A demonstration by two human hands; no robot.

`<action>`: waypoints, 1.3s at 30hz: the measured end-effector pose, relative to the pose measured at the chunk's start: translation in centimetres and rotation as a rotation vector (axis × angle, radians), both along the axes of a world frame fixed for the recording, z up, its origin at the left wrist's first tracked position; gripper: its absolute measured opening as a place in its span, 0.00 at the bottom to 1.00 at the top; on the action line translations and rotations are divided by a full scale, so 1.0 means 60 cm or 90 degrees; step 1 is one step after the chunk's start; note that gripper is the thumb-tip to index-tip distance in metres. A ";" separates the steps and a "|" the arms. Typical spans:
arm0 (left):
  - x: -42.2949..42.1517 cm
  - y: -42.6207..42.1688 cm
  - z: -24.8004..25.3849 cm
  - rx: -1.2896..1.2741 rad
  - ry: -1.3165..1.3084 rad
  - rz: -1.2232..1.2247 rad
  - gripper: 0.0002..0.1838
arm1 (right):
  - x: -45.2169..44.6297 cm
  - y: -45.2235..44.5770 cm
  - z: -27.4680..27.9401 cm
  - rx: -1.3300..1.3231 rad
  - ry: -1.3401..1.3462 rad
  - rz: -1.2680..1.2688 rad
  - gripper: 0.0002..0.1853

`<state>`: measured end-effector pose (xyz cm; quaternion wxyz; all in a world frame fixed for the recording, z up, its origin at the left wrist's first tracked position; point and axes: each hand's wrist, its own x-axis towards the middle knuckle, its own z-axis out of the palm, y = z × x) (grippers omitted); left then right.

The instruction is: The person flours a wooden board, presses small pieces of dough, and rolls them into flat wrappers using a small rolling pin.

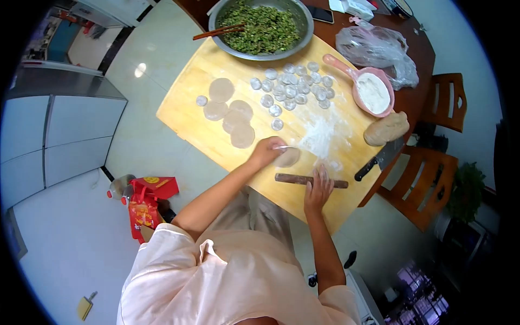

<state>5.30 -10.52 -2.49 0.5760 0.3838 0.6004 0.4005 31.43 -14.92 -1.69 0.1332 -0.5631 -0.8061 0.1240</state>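
My left hand (266, 151) pinches the raised left edge of a thin dough round (287, 157) near the front of the wooden board (184, 103). To its right, my right hand (320, 187) rests on a dark rolling pin (295, 178), fingers over it. The pin lies crosswise just below and right of the round. Several flat dough wrappers (242, 135) overlap on the board's left part, with one small dough disc (201, 101) beside them. Many small floured discs (290, 91) sit in a cluster at the upper middle. Loose flour (319, 135) is spread right of the round.
A metal bowl (216, 43) of green filling with chopsticks (208, 34) stands at the back. On the right are a pink pan (391, 103) of flour, a dough lump (387, 129), a knife (366, 169) and a plastic bag (374, 46). Wooden chairs (420, 187) stand beyond.
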 end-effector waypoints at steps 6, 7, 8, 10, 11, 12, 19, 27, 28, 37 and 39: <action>-0.207 -0.010 0.067 -0.067 0.433 -0.083 0.04 | 0.025 0.028 0.035 -0.019 0.066 0.126 0.27; -0.194 0.014 0.119 -0.023 0.557 -0.090 0.05 | 0.027 0.035 0.037 -0.021 0.065 0.152 0.26; -0.180 0.028 0.120 0.049 0.566 -0.119 0.05 | 0.032 0.040 0.035 -0.015 0.060 0.171 0.26; -0.144 0.061 0.116 0.199 0.574 -0.178 0.05 | 0.047 0.051 0.035 -0.002 0.046 0.205 0.24; -0.121 0.075 0.104 0.277 0.525 -0.232 0.09 | 0.053 0.055 0.034 -0.001 0.042 0.207 0.23; -0.093 0.086 0.093 0.321 0.511 -0.217 0.09 | 0.058 0.059 0.032 -0.001 0.037 0.207 0.22; -0.052 0.124 0.063 0.243 0.674 -0.298 0.05 | 0.083 0.094 0.025 -0.006 0.077 0.190 0.21; 0.153 0.087 0.030 0.144 0.302 -0.255 0.05 | 0.037 0.111 0.031 0.015 0.029 0.039 0.24; 0.168 0.087 0.026 0.139 0.343 -0.253 0.04 | 0.026 0.121 0.030 0.009 -0.008 0.017 0.25; 0.176 0.141 0.021 0.096 0.462 -0.331 0.06 | -0.014 0.206 0.026 0.010 -0.060 -0.014 0.28; 0.164 0.133 0.029 0.115 0.423 -0.319 0.05 | -0.004 0.138 0.023 -0.024 -0.104 -0.030 0.30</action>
